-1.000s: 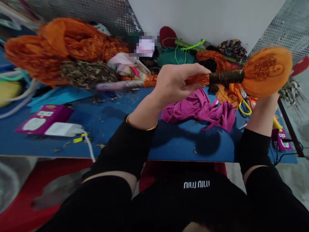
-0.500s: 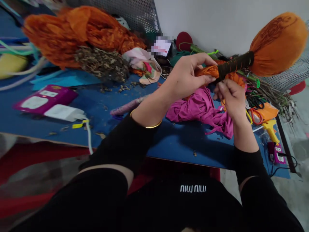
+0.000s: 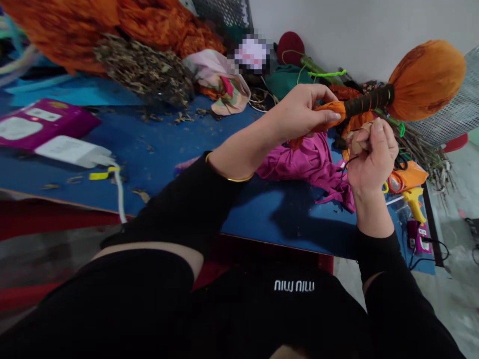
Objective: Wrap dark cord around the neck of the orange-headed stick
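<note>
My left hand [image 3: 303, 112] is closed round the orange cloth neck of an orange stuffed ball [image 3: 424, 80]. A band of dark thread [image 3: 368, 101] is wound tightly just below the ball. The ball points up and to the right, above the blue table [image 3: 168, 159]. My right hand [image 3: 370, 159] is curled under the wrapped band, pinching a small pale spool or scrap [image 3: 357, 139] from which a thin dark thread hangs. Crumpled magenta cloth [image 3: 310, 164] lies on the table under both hands.
A large orange cloth bundle [image 3: 93, 25] with dried plant matter [image 3: 145, 70] lies at the back left. A purple box [image 3: 41, 122] and white charger [image 3: 71, 149] sit left. Scissors [image 3: 396, 179], a yellow glue gun [image 3: 413, 199] and twigs [image 3: 430, 149] crowd the right edge.
My right hand came out from behind the ball, dropped below the wrapped band and now rises closed on the small pale piece. The ball tilted upward.
</note>
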The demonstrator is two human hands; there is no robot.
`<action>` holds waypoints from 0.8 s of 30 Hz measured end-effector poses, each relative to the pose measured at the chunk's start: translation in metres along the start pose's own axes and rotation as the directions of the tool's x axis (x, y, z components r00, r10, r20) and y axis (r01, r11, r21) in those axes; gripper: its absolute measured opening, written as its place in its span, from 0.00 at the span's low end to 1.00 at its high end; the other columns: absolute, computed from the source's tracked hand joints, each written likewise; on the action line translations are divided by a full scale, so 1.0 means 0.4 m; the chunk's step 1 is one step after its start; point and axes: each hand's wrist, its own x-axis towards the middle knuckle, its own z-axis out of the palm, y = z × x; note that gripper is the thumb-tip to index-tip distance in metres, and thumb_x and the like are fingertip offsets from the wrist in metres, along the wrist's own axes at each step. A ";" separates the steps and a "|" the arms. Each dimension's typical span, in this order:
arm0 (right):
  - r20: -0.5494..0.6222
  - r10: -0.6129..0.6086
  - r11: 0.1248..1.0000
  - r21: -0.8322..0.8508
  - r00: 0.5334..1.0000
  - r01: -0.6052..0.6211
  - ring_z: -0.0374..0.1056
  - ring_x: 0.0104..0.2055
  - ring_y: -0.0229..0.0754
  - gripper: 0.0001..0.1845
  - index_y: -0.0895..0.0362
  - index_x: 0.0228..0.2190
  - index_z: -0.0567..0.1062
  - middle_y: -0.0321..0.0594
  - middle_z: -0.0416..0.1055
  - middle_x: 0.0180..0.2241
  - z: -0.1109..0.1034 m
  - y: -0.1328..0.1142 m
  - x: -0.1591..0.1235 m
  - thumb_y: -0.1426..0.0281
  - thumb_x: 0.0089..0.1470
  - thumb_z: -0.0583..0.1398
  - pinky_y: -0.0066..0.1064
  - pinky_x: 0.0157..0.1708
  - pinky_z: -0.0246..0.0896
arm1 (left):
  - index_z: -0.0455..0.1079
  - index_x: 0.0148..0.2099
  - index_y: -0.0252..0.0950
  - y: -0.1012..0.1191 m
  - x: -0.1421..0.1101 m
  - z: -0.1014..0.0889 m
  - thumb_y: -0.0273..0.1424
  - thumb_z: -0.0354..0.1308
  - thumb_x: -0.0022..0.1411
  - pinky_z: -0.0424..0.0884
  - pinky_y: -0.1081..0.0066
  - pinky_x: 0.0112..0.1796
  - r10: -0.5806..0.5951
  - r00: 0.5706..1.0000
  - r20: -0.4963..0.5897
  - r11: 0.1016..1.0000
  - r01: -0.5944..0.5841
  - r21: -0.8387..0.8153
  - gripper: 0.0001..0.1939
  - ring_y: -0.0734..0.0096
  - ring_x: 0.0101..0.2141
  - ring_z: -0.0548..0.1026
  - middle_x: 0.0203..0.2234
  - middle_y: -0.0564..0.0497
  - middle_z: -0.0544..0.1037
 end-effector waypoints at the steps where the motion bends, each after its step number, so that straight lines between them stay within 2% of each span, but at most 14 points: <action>1: 0.000 0.015 1.000 0.002 1.000 -0.015 0.74 0.30 0.40 0.32 0.51 0.28 0.73 0.35 0.66 0.25 0.001 -0.011 -0.004 0.39 0.71 0.56 0.36 0.33 0.77 | 0.75 0.47 0.36 -0.001 0.000 0.000 0.25 0.59 0.71 0.68 0.65 0.32 -0.005 1.000 -0.001 1.000 0.005 0.010 0.05 0.73 0.29 0.69 0.24 0.55 0.72; 4: -0.043 -0.006 0.997 0.074 0.999 0.010 0.62 0.22 0.33 0.27 0.52 0.27 0.72 0.32 0.62 0.23 0.023 -0.056 -0.022 0.48 0.73 0.59 0.31 0.28 0.70 | 0.77 0.54 0.36 -0.016 0.004 0.002 0.28 0.59 0.72 0.70 0.65 0.32 0.020 1.000 -0.014 0.994 -0.018 0.109 0.11 0.70 0.31 0.72 0.28 0.52 0.77; 7: -0.123 -0.030 0.986 0.160 0.992 0.050 0.50 0.20 0.30 0.22 0.52 0.26 0.71 0.30 0.62 0.23 0.054 -0.091 -0.038 0.57 0.72 0.63 0.29 0.25 0.62 | 0.77 0.58 0.37 -0.043 0.016 0.006 0.31 0.59 0.72 0.73 0.63 0.35 0.074 0.997 0.001 0.973 -0.072 0.221 0.15 0.65 0.34 0.77 0.31 0.49 0.81; 10: -0.117 0.027 0.993 0.118 0.993 -0.013 0.51 0.22 0.33 0.24 0.51 0.27 0.70 0.31 0.64 0.25 0.068 -0.098 -0.042 0.50 0.70 0.62 0.31 0.24 0.59 | 0.78 0.54 0.37 -0.064 0.025 0.008 0.31 0.59 0.71 0.74 0.63 0.36 0.114 0.993 0.006 0.959 -0.112 0.260 0.13 0.64 0.34 0.79 0.30 0.48 0.81; 13: -0.091 0.066 0.997 0.049 0.994 -0.062 0.51 0.22 0.36 0.30 0.50 0.28 0.68 0.33 0.63 0.26 0.061 -0.090 -0.034 0.39 0.70 0.57 0.34 0.24 0.58 | 0.79 0.51 0.37 -0.070 0.027 0.010 0.30 0.59 0.69 0.75 0.65 0.36 0.133 0.991 0.007 0.952 -0.130 0.276 0.12 0.65 0.33 0.79 0.30 0.49 0.81; 15: -0.058 0.075 0.997 0.023 0.995 -0.074 0.52 0.24 0.38 0.32 0.49 0.29 0.67 0.34 0.62 0.27 0.050 -0.087 -0.025 0.36 0.70 0.52 0.36 0.28 0.60 | 0.79 0.49 0.36 -0.070 0.025 0.011 0.30 0.59 0.67 0.74 0.67 0.37 0.137 0.990 0.016 0.944 -0.136 0.301 0.11 0.66 0.33 0.79 0.30 0.50 0.81; 18: 0.002 0.093 0.991 0.097 0.996 -0.092 0.52 0.25 0.39 0.29 0.48 0.29 0.67 0.34 0.62 0.28 0.033 -0.088 -0.007 0.40 0.72 0.53 0.39 0.32 0.61 | 0.81 0.48 0.36 -0.072 0.021 0.015 0.29 0.60 0.65 0.73 0.67 0.37 0.135 0.990 0.033 0.919 -0.138 0.370 0.11 0.67 0.34 0.79 0.32 0.50 0.82; 22: 0.035 0.162 0.945 0.283 0.986 -0.165 0.43 0.23 0.36 0.24 0.49 0.27 0.69 0.32 0.60 0.28 0.019 -0.088 0.018 0.50 0.72 0.60 0.38 0.29 0.57 | 0.83 0.47 0.37 -0.074 0.018 0.022 0.31 0.61 0.64 0.73 0.65 0.40 0.120 0.991 0.065 0.884 -0.136 0.448 0.13 0.64 0.36 0.80 0.36 0.48 0.85; 24: 0.036 0.189 0.928 0.320 0.981 -0.191 0.39 0.22 0.36 0.25 0.49 0.26 0.69 0.31 0.55 0.26 0.017 -0.086 0.031 0.50 0.72 0.60 0.38 0.28 0.55 | 0.84 0.48 0.38 -0.073 0.016 0.026 0.32 0.61 0.64 0.73 0.64 0.42 0.112 0.991 0.074 0.868 -0.134 0.477 0.14 0.62 0.38 0.80 0.38 0.48 0.86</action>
